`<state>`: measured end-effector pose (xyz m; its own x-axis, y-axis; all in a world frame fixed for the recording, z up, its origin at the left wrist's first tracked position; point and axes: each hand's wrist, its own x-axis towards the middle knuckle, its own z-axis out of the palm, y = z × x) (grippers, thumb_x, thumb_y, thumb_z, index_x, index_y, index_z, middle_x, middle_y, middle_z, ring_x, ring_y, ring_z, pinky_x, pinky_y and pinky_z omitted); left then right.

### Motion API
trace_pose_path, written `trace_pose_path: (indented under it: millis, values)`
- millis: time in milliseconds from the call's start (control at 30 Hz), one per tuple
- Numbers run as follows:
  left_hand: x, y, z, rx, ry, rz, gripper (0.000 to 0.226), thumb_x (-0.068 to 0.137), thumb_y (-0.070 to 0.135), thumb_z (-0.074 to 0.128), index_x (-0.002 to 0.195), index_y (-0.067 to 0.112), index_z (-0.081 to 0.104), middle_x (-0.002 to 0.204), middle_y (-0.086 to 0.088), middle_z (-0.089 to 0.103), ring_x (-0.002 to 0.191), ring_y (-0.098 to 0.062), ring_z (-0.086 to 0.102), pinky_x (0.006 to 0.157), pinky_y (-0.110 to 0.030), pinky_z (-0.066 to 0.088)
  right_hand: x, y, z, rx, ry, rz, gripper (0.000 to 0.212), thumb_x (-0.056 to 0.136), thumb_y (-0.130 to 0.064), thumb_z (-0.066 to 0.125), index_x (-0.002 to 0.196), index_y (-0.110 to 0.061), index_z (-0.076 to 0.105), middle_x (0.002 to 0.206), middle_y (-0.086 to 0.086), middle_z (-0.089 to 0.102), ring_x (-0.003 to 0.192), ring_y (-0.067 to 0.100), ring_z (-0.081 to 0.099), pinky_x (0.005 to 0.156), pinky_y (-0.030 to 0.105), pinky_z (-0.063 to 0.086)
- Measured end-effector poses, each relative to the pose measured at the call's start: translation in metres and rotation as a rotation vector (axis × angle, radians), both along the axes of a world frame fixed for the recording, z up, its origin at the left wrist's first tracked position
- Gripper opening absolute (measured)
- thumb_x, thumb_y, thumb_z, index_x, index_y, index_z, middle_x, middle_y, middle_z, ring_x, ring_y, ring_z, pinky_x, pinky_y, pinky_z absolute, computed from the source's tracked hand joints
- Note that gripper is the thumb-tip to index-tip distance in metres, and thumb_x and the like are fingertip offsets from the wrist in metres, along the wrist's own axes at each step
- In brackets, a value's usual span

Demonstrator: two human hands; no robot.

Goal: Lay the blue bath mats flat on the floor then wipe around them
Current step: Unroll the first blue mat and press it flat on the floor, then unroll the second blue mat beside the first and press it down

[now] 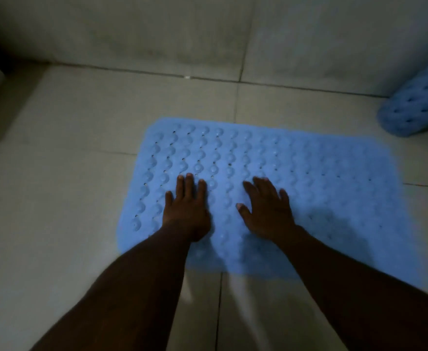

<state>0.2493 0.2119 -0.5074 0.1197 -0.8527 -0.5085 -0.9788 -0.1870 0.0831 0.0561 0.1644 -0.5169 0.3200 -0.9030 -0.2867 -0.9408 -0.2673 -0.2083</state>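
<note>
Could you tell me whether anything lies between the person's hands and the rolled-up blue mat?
Nothing visible does. The left hand and right hand rest flat on the spread bath mat; only that mat and bare floor tile separate them from the rolled bath mat by the wall.

bare floor tiles (pixel 55 173) left of flat mat (pixel 309 186), rolled mat (pixel 415 107) against wall (pixel 157 29) far right
</note>
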Motion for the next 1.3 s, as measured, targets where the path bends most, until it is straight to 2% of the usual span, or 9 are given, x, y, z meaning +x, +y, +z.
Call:
trace_pose_path:
  millis: [133,233,367,600,800,967,1100,1167,1300]
  values:
    - [-0.039,-0.026,0.047,0.154,0.005,-0.015,0.086,0.099,0.050,0.050,0.161,0.021,-0.001,0.168,-0.020,0.005,0.152,-0.042,0.018,0.120,-0.054,0.026,-0.089,-0.027,0.057,0.045,0.100,-0.078,0.072,0.092,-0.055,0.052,0.154,-0.029,0.026,0.162,0.006,0.025,0.153,0.021,0.016,0.120,0.050,0.017]
    - [-0.075,-0.062,0.090,0.109,-0.013,-0.187,0.086,0.098,0.048,0.054,0.162,0.027,0.000,0.162,-0.013,0.027,0.142,-0.037,0.040,0.111,-0.052,0.040,-0.154,-0.069,0.115,0.012,0.203,-0.201,0.075,0.091,-0.056,0.054,0.153,-0.027,0.026,0.159,0.010,0.027,0.149,0.029,0.025,0.117,0.052,0.024]
    - [-0.128,-0.125,0.163,-0.109,-0.020,-0.305,0.084,0.097,0.046,0.056,0.161,0.028,0.004,0.159,-0.012,0.031,0.140,-0.037,0.042,0.109,-0.052,0.042,-0.209,-0.120,0.204,-0.124,0.152,-0.315,0.074,0.090,-0.055,0.058,0.151,-0.023,0.030,0.155,0.015,0.029,0.143,0.035,0.033,0.113,0.051,0.032]
    - [-0.243,-0.232,0.295,-0.496,0.025,-0.494,0.088,0.095,0.044,0.059,0.162,0.027,0.004,0.165,-0.010,0.022,0.146,-0.037,0.031,0.112,-0.053,0.038,-0.290,-0.183,0.328,-0.436,0.015,-0.405,0.075,0.087,-0.048,0.064,0.150,-0.021,0.033,0.157,0.013,0.028,0.143,0.037,0.032,0.112,0.052,0.032]
    - [-0.322,-0.282,0.326,-0.614,0.068,-0.600,0.094,0.093,0.041,0.063,0.162,0.026,0.001,0.170,-0.006,0.010,0.152,-0.032,0.020,0.117,-0.053,0.034,-0.320,-0.226,0.350,-0.473,0.000,-0.378,0.082,0.089,-0.046,0.059,0.157,-0.023,0.018,0.166,0.003,0.012,0.151,0.029,0.018,0.116,0.050,0.026]
    - [-0.355,-0.323,0.317,-0.615,0.012,-0.664,0.103,0.090,0.041,0.069,0.161,0.025,-0.004,0.171,-0.001,-0.003,0.156,-0.031,0.006,0.119,-0.054,0.029,-0.329,-0.257,0.338,-0.336,0.089,-0.357,0.086,0.094,-0.042,0.055,0.160,-0.023,0.002,0.169,0.000,-0.006,0.155,0.027,-0.006,0.120,0.059,0.009]
    - [-0.368,-0.350,0.312,-0.631,-0.031,-0.683,0.106,0.090,0.041,0.069,0.161,0.026,-0.008,0.171,0.002,-0.008,0.157,-0.031,0.003,0.119,-0.055,0.029,-0.333,-0.268,0.320,-0.410,0.047,-0.349,0.086,0.089,-0.036,0.062,0.157,-0.019,0.012,0.163,0.008,0.020,0.151,0.030,0.016,0.118,0.060,0.024]
    - [-0.370,-0.355,0.308,-0.614,-0.038,-0.680,0.106,0.089,0.039,0.069,0.161,0.026,-0.007,0.171,0.002,-0.007,0.156,-0.031,0.005,0.120,-0.055,0.029,-0.331,-0.269,0.314,-0.446,0.066,-0.319,0.084,0.088,-0.034,0.064,0.155,-0.017,0.015,0.159,0.008,0.025,0.147,0.029,0.024,0.116,0.057,0.031]
    - [-0.370,-0.349,0.296,-0.722,0.078,-0.669,0.099,0.085,0.030,0.075,0.160,0.023,0.011,0.167,-0.001,0.015,0.145,-0.030,0.033,0.110,-0.050,0.044,-0.327,-0.266,0.308,-0.445,0.071,-0.308,0.078,0.090,-0.031,0.063,0.152,-0.014,0.020,0.156,0.009,0.028,0.145,0.030,0.024,0.115,0.052,0.033]
